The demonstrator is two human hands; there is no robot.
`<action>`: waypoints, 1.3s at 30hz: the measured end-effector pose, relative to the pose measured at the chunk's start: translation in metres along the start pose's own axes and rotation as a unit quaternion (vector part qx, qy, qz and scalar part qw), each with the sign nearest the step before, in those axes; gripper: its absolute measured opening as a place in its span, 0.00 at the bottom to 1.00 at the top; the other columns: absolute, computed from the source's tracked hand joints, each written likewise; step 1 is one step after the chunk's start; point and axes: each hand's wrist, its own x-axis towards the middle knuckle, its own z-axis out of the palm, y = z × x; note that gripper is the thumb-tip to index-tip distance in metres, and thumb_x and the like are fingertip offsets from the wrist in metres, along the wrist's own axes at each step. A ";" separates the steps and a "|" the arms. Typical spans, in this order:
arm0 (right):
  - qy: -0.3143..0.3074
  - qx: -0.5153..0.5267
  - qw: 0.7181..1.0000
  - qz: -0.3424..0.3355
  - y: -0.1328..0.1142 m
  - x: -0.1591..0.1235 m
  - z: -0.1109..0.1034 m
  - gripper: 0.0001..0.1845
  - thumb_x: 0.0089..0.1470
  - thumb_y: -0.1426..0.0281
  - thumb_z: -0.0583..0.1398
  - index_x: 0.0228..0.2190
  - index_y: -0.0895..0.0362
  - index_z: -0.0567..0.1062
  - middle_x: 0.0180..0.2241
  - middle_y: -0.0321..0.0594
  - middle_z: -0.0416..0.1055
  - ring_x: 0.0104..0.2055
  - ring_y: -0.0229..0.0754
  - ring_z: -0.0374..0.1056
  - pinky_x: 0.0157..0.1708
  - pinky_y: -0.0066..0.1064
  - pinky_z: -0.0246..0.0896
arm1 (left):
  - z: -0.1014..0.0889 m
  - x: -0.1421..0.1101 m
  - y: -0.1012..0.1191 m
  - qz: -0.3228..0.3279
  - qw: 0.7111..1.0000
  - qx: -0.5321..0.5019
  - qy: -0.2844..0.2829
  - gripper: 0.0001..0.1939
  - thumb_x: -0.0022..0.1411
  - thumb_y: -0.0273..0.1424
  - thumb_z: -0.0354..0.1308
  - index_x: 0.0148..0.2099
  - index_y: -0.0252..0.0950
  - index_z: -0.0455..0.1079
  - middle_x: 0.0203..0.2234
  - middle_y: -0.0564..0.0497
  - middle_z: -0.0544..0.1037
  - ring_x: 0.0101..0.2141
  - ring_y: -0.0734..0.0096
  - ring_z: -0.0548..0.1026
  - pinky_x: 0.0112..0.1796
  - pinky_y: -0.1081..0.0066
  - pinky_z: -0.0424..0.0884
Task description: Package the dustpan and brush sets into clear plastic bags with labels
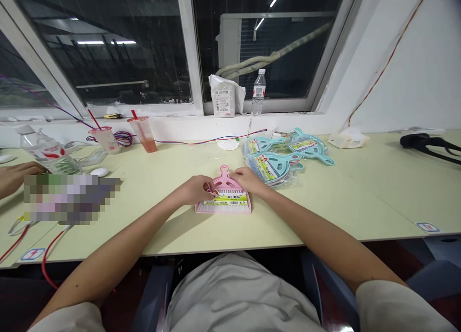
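Note:
A small pink dustpan-and-brush set [225,197] with a green and yellow label lies flat on the pale green table [324,207] in front of me. My left hand [196,189] pinches its left edge with curled fingers. My right hand [247,178] grips its upper right edge, fingers closed on it. Just right of my right hand lies a pile of blue dustpan sets [279,157] in clear plastic wrap.
Two plastic cups with straws [144,133] and a water bottle [45,152] stand at the back left. Another person's hand [16,176] rests at the far left edge. A tissue pack [347,138], a black strap [428,142], and a bottle [258,92] on the windowsill lie beyond.

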 end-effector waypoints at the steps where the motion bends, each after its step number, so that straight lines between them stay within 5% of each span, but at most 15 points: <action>1: 0.000 -0.002 1.000 -0.003 0.000 0.000 0.000 0.16 0.53 0.60 0.57 0.22 0.58 0.75 0.23 0.35 0.71 0.28 0.38 0.64 0.28 0.29 0.51 | 0.000 0.000 0.000 0.000 1.000 0.010 0.004 0.10 0.48 0.35 0.64 0.36 0.41 0.78 0.30 0.52 0.76 0.29 0.68 0.72 0.25 0.71 0.61; 9: 0.007 -0.036 0.999 -0.031 0.002 -0.001 0.003 0.13 0.57 0.67 0.57 0.27 0.58 0.78 0.31 0.38 0.78 0.33 0.38 0.69 0.31 0.27 0.56 | -0.005 -0.002 -0.001 -0.014 0.999 0.043 0.020 0.14 0.49 0.37 0.65 0.40 0.43 0.79 0.39 0.50 0.77 0.33 0.67 0.74 0.28 0.71 0.64; 12: 0.008 -0.049 0.997 -0.051 0.005 -0.001 0.005 0.10 0.56 0.73 0.57 0.31 0.57 0.80 0.37 0.40 0.80 0.37 0.39 0.72 0.35 0.27 0.59 | -0.017 0.006 -0.009 -0.014 0.997 0.033 0.067 0.14 0.53 0.40 0.64 0.41 0.42 0.79 0.40 0.49 0.78 0.33 0.66 0.74 0.30 0.71 0.66; 16: 0.012 -0.068 0.995 -0.066 0.010 -0.001 0.007 0.11 0.55 0.77 0.59 0.36 0.57 0.82 0.41 0.42 0.80 0.42 0.41 0.73 0.40 0.28 0.62 | -0.038 0.042 -0.032 -0.041 0.984 0.047 0.168 0.13 0.59 0.40 0.59 0.41 0.38 0.76 0.39 0.46 0.80 0.37 0.62 0.76 0.35 0.69 0.68; 19: 0.022 -0.094 0.992 -0.083 0.010 -0.003 0.008 0.11 0.55 0.78 0.60 0.36 0.57 0.81 0.43 0.43 0.79 0.43 0.42 0.73 0.43 0.30 0.63 | -0.047 0.082 -0.055 -0.123 0.953 0.107 0.257 0.17 0.61 0.39 0.59 0.48 0.35 0.73 0.46 0.39 0.78 0.47 0.54 0.75 0.43 0.66 0.68; 25: 0.029 -0.125 0.988 -0.091 0.006 -0.005 0.008 0.09 0.56 0.79 0.58 0.36 0.57 0.76 0.41 0.43 0.76 0.42 0.41 0.70 0.40 0.28 0.61 | -0.051 0.131 -0.083 -0.264 0.929 -0.001 0.258 0.34 0.57 0.39 0.62 0.61 0.28 0.61 0.54 0.28 0.72 0.51 0.49 0.74 0.40 0.64 0.70; 29: 0.018 -0.124 0.990 -0.066 0.005 -0.006 0.006 0.11 0.55 0.80 0.57 0.39 0.56 0.73 0.39 0.42 0.75 0.39 0.40 0.69 0.34 0.27 0.58 | -0.053 0.127 -0.090 -0.252 0.940 -0.007 0.229 0.30 0.48 0.32 0.67 0.54 0.31 0.68 0.42 0.35 0.79 0.40 0.55 0.77 0.34 0.65 0.69; 33: 0.004 -0.132 0.988 -0.079 0.003 -0.009 0.005 0.15 0.53 0.82 0.57 0.40 0.56 0.74 0.42 0.43 0.76 0.42 0.41 0.69 0.36 0.27 0.59 | -0.047 0.109 -0.095 -0.224 0.959 -0.009 0.172 0.14 0.45 0.30 0.66 0.37 0.34 0.75 0.26 0.46 0.79 0.30 0.61 0.77 0.30 0.69 0.68; 39: -0.020 -0.137 0.987 -0.079 0.002 -0.011 0.003 0.19 0.49 0.81 0.62 0.42 0.55 0.79 0.43 0.43 0.78 0.43 0.43 0.72 0.38 0.27 0.61 | -0.024 0.070 -0.089 -0.136 0.975 0.032 0.172 0.10 0.48 0.36 0.65 0.33 0.39 0.76 0.36 0.47 0.81 0.38 0.60 0.78 0.33 0.71 0.68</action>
